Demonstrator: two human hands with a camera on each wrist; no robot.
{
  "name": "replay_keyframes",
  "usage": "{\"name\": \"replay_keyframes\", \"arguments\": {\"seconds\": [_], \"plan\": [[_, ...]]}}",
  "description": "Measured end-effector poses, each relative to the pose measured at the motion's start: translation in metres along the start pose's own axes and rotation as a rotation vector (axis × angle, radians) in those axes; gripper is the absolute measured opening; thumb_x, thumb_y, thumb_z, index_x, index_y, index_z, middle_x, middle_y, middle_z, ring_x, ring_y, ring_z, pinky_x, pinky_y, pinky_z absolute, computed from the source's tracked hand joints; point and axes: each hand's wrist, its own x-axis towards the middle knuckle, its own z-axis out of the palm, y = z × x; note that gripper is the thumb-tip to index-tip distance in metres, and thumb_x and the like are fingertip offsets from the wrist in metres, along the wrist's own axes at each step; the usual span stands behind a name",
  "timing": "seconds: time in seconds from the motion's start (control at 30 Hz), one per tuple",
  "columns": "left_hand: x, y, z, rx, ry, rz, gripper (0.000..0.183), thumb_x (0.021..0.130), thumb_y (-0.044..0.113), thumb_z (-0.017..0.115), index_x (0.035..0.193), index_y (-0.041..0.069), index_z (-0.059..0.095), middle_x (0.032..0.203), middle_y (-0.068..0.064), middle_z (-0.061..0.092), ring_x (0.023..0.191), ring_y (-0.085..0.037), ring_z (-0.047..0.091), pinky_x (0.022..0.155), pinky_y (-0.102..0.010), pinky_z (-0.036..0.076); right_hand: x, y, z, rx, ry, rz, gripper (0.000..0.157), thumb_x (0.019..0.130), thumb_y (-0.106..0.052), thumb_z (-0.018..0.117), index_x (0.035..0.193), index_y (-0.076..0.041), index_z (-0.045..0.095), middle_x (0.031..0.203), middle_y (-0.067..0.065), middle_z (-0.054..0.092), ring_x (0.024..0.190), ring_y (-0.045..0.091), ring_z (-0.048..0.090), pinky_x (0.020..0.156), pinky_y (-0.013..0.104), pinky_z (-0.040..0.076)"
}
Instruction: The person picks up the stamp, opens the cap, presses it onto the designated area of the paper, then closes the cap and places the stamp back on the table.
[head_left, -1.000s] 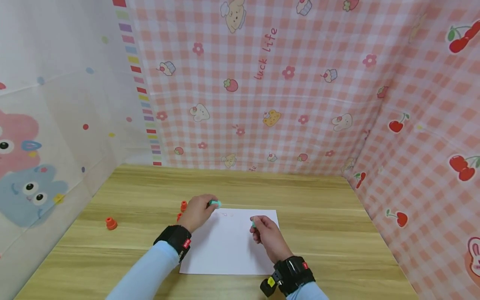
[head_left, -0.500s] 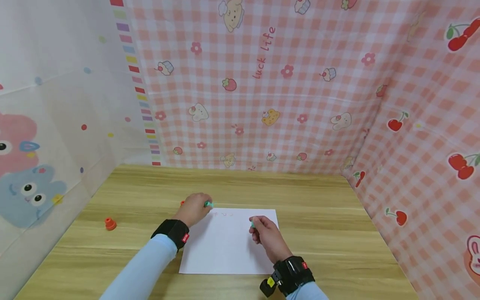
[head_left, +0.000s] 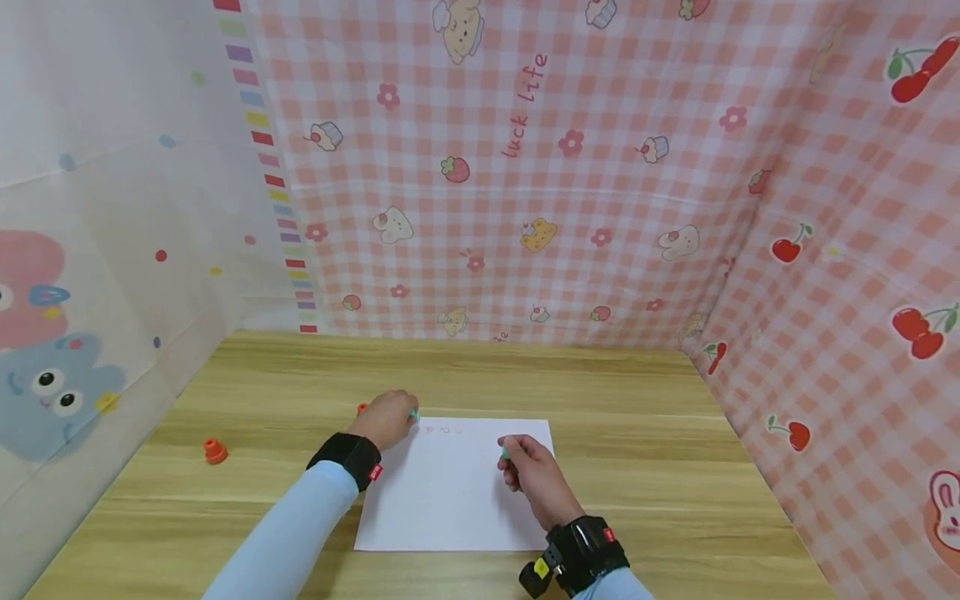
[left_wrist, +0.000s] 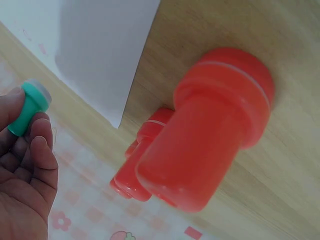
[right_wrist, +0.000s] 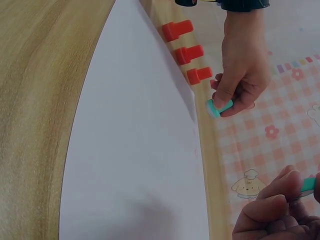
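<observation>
My left hand (head_left: 382,421) pinches a small teal stamp (left_wrist: 31,107) between thumb and fingers, near the far left corner of the white paper (head_left: 450,500). The stamp's pale end points outward in the left wrist view. Small pink marks (head_left: 446,431) run in a row along the paper's far edge. Over the paper's right side, my right hand (head_left: 540,475) pinches a small teal piece (right_wrist: 308,185), mostly covered by the fingers. Red stamps (right_wrist: 190,54) stand in a row beside the paper's left edge, partly hidden by my left hand in the head view.
Apart from the row, another red stamp (head_left: 215,451) stands farther left on the wooden table (head_left: 637,467). A pink checked cloth (head_left: 487,208) hangs behind the table and along its right side. A white printed cloth (head_left: 150,208) hangs on the left.
My left hand has moved left with the teal stamp, off the paper's far edge. Another pink mark now shows where it was. The right hand keeps its place.
</observation>
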Motion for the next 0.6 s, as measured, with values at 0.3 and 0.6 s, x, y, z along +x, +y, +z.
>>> {"name": "replay_keyframes", "arguments": {"seconds": [0.3, 0.6], "plan": [[0.003, -0.002, 0.007, 0.077, -0.007, 0.051, 0.01, 0.087, 0.003, 0.074, 0.084, 0.001, 0.065, 0.077, -0.007, 0.06, 0.075, -0.023, 0.058, 0.077, -0.039, 0.053, 0.001, 0.002, -0.001, -0.008, 0.008, 0.008, 0.04, 0.107, -0.029, 0.046, 0.128, 0.005, 0.052, 0.088, 0.005, 0.055, 0.075, 0.018, 0.049, 0.069, 0.028, 0.042], [0.007, -0.003, 0.014, 0.095, -0.033, 0.037, 0.008, 0.089, 0.003, 0.072, 0.085, 0.002, 0.065, 0.078, -0.007, 0.06, 0.074, -0.022, 0.057, 0.078, -0.039, 0.052, 0.002, 0.003, -0.003, -0.009, 0.014, 0.001, 0.04, 0.107, -0.028, 0.047, 0.128, 0.006, 0.052, 0.087, 0.005, 0.055, 0.074, 0.018, 0.049, 0.068, 0.028, 0.042]]}}
